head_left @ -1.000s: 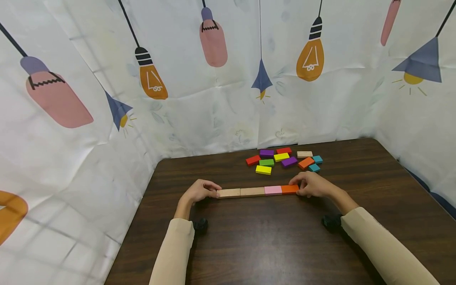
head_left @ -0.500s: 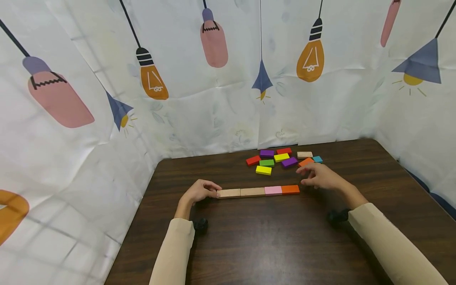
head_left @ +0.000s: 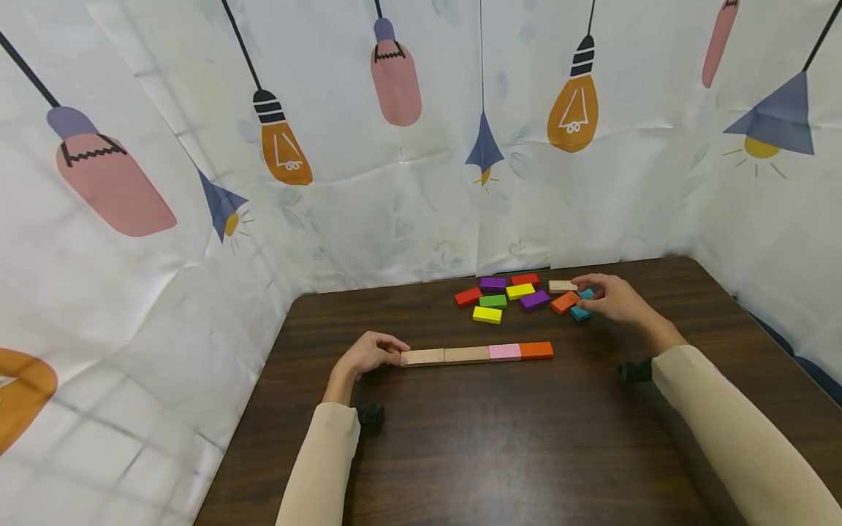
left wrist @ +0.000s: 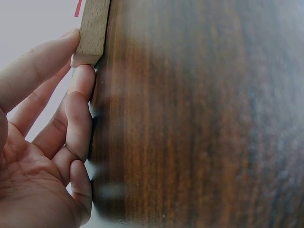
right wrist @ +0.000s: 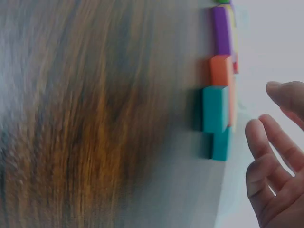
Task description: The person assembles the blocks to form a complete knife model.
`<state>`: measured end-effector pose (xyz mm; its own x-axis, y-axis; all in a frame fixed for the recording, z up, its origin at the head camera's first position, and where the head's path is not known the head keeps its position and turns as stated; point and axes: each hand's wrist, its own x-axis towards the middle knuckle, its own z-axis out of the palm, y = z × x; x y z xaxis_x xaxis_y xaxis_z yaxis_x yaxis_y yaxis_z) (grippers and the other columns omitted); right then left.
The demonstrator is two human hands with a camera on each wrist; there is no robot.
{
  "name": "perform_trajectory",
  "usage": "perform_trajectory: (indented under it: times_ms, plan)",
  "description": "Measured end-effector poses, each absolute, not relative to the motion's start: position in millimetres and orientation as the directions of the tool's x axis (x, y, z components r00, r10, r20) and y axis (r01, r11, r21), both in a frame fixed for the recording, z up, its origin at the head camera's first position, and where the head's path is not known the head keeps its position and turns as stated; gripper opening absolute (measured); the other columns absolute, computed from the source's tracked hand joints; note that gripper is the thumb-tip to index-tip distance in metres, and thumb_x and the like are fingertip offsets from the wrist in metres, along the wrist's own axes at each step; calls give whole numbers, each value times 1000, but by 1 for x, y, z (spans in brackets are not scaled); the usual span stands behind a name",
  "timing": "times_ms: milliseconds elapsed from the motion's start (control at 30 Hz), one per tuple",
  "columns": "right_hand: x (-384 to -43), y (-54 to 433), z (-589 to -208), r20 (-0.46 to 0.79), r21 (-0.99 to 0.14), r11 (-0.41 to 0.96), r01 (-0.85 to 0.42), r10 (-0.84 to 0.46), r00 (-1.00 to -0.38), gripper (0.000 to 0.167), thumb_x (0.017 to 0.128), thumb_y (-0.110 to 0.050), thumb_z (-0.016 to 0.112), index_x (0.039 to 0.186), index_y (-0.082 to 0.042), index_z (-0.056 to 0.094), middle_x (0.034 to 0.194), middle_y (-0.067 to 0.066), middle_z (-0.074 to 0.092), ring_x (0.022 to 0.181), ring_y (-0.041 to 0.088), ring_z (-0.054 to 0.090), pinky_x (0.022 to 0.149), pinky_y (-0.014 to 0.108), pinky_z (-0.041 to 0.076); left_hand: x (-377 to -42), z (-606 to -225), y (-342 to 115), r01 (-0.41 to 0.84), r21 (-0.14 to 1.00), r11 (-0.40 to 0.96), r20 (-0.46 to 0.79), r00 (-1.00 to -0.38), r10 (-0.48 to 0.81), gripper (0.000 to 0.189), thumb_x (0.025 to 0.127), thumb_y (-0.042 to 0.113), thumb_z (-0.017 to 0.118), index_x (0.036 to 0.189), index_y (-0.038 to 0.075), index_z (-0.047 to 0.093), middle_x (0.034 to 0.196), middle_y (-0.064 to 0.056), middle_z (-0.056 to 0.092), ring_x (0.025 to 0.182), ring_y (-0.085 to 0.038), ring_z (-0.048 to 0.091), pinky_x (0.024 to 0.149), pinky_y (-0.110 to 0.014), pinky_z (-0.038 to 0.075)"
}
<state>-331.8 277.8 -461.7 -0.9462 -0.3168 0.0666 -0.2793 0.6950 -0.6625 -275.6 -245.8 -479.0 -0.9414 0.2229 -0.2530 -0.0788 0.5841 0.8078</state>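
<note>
A straight row lies across the table: two plain wooden blocks, a pink block (head_left: 504, 352) and an orange block (head_left: 536, 351). At its left end my left hand (head_left: 368, 353) pinches the outer plain wooden block (head_left: 424, 357); the left wrist view has the thumb and a finger on that block's end (left wrist: 92, 35). My right hand (head_left: 618, 299) hovers above the loose blocks at the back right, thumb and fingers apart, holding nothing. Below it are two teal blocks (right wrist: 215, 109), partly covered by the fingers in the head view, and a loose orange block (head_left: 564, 302).
Left of the right hand lie loose blocks: a plain one (head_left: 560, 286), purple (head_left: 535, 299), yellow (head_left: 487, 315), green (head_left: 492, 301) and red (head_left: 468, 296). The dark wooden table (head_left: 487, 453) ends at a printed cloth (head_left: 408, 212) behind.
My right hand has let go of the orange block at the row's right end and moved back and right to the teal blocks. The left hand and the row have stayed put.
</note>
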Motion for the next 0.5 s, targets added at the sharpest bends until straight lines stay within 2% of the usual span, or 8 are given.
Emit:
perform_trajectory:
  times_ms: [133, 300, 400, 500]
  plan:
    - [-340, 279, -467, 61, -637, 719, -278, -313, -948, 53, 97, -17, 72, 145, -4, 54, 137, 28, 61, 99, 34, 62, 76, 37, 53, -275, -479, -245, -89, 808, 582, -259, -941, 216, 19, 89, 13, 80, 107, 12, 81, 90, -4, 75, 84, -19, 64, 80, -32, 49]
    - [-349, 276, -473, 43, -605, 742, -288, -331, -943, 54, 95, -20, 74, 143, -2, 56, 135, 30, 61, 87, 26, 58, 70, 34, 48, -275, -479, -245, -97, 816, 570, -262, -941, 214, 19, 89, 12, 80, 108, 11, 81, 91, -5, 76, 85, -19, 65, 81, -33, 50]
    - [-352, 272, -476, 28, -592, 753, -288, -338, -941, 55, 95, -21, 74, 143, -1, 56, 134, 30, 61, 87, 28, 57, 75, 42, 49, -275, -480, -245, -95, 820, 564, -259, -941, 217, 19, 89, 12, 80, 108, 11, 81, 91, -5, 76, 85, -19, 65, 81, -33, 51]
    - [-355, 270, -478, 15, -575, 769, -280, -333, -943, 55, 95, -23, 74, 143, -1, 57, 135, 30, 60, 103, 38, 59, 91, 56, 50, -275, -479, -245, -95, 823, 560, -258, -941, 220, 19, 89, 12, 80, 108, 11, 81, 91, -5, 76, 85, -19, 65, 81, -33, 51]
